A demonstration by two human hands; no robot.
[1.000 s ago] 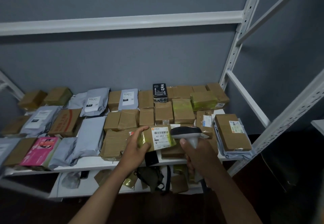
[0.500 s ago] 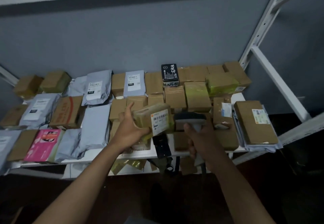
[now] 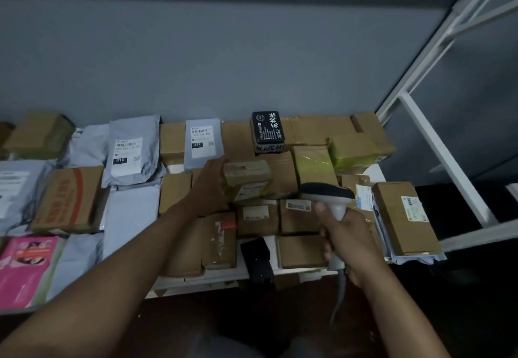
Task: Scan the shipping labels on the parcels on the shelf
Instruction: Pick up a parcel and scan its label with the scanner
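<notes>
item: small taped box [image 3: 246, 171], mid shelf [image 3: 377, 170], atop stack. my left hand [image 3: 208, 186] wraps its left end; right hand [image 3: 347, 241] fisted round scanner [image 3: 329, 199]. prob light, stiff, slick tape; hold by short ends.

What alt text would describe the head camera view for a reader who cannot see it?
A person's left hand grips a small brown taped parcel above a white metal shelf crowded with brown cardboard boxes and grey plastic mailer bags. The right hand holds a grey handheld barcode scanner pointed towards the parcels.
</notes>
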